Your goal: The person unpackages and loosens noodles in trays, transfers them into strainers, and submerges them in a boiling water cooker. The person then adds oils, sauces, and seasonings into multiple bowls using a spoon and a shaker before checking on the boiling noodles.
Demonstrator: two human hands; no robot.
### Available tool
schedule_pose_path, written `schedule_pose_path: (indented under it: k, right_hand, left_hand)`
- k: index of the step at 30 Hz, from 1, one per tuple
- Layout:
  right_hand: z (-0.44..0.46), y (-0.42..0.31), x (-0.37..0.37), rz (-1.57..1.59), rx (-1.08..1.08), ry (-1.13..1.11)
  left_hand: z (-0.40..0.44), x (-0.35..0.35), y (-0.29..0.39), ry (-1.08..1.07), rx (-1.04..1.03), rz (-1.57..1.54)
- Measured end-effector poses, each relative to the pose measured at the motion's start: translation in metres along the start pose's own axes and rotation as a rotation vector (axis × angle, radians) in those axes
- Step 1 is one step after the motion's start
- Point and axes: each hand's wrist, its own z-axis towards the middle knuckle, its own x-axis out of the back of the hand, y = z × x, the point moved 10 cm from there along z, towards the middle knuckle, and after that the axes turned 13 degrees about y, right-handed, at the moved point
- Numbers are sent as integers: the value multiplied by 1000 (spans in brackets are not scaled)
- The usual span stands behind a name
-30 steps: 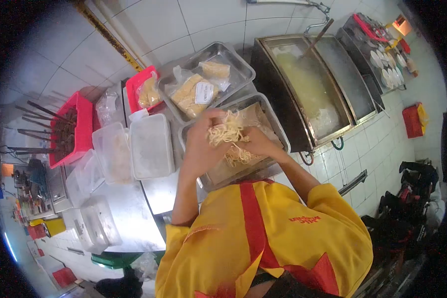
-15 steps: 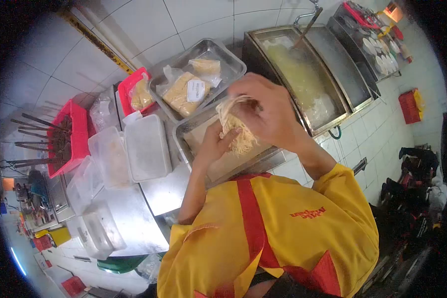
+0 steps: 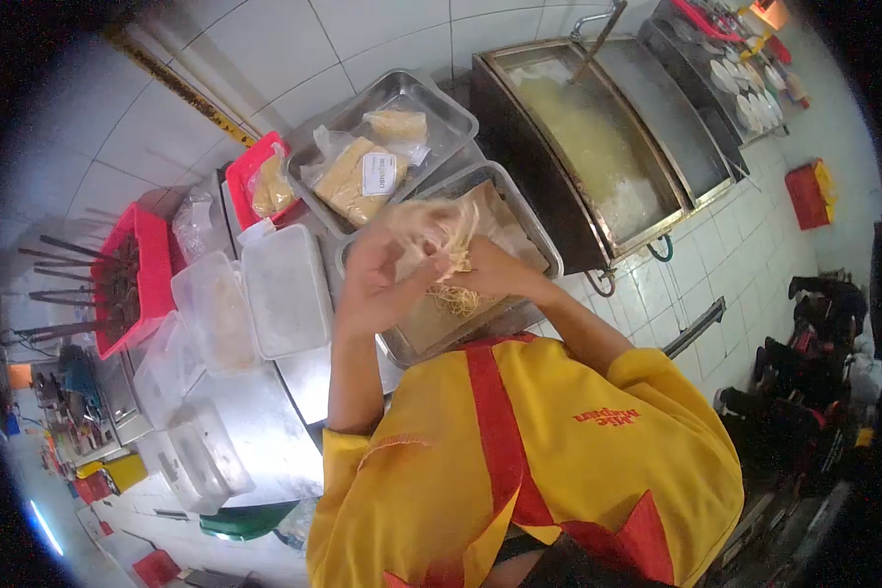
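Observation:
My left hand [image 3: 374, 279] and my right hand [image 3: 495, 269] meet over a metal tray [image 3: 549, 250] lined with brown paper [image 3: 505, 225]. Between them is a bundle of thin pale-yellow noodles [image 3: 456, 300]. Strands show above the fingers, blurred by motion, and more show below them over the paper. Both hands are closed around the noodles, though some fingertips are smeared or hidden. Behind the left hand, a second metal tray [image 3: 451, 116] holds plastic bags of noodles [image 3: 348, 186], one with a white label.
To the right are a vat of cloudy, yellowish liquid [image 3: 588, 147] and a second steaming vat [image 3: 661, 113]. On the left are lidded plastic boxes [image 3: 286, 289], a small red basket [image 3: 240, 181] and a red crate [image 3: 152, 265] with dark handles sticking out.
Both hands have shifted left over the tray with the noodles. My right hand has dropped lower, while the left has risen beside it. More of the brown paper shows.

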Motion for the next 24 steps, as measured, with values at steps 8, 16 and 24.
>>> schedule_pose_path:
  k: [8,16,24]
  right_hand:
    - [1,33,31,-348,115,177]
    - [4,-137,78,-389,423,323]
    - [-9,-253,113,129,650,392]
  left_hand:
    - [0,44,44,189,-79,-224]
    - [-27,-3,-59,-366,247,1121]
    - [-5,-25,-135,-132,125,514]
